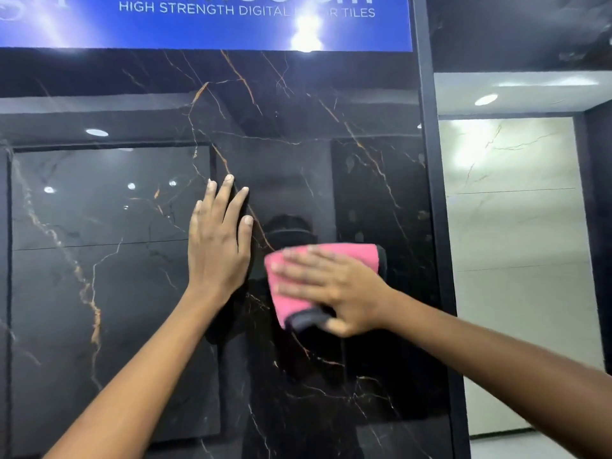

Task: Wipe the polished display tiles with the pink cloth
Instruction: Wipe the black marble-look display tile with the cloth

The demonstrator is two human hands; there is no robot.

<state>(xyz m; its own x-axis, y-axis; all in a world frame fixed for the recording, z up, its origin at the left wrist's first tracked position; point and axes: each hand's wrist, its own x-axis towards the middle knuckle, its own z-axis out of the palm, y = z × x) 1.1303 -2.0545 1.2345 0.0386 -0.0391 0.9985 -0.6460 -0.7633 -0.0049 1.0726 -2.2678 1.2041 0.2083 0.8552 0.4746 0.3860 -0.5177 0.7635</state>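
**Wiping the black tile, one hand braced**

Right hand (334, 289) lies flat over the pink cloth (344, 256), fingers spread, palm pressing it against the upright black tile (298, 127). Grip: no pinch or fist. The hand is open and holds the cloth by pressure alone, thumb tucked at the cloth's lower edge. Probably chosen so the whole palm spreads force across the pad and keeps it from slipping down a vertical face. The hand is blurred, which suggests a stroke in progress; direction not clear.

Left hand (218, 240) is open and empty, palm flat on the same tile just left of the cloth, fingers pointing up. Likely a brace to steady the body or the panel while the other hand rubs. It may leave prints on the gloss, so that patch would need a pass too.

Cloth: pink, folded to a thick pad, with a dark grey backing showing at the lower edge and right side. It sits mid-panel, near the centre of the tile.

Tile: glossy black with thin gold and white veins, mirror-bright; ceiling lights and a dim figure reflect in it. Blue sign (205, 24) above it. A pale tile (516, 226) stands to the right beyond a dark frame (433, 193), untouched by either hand.
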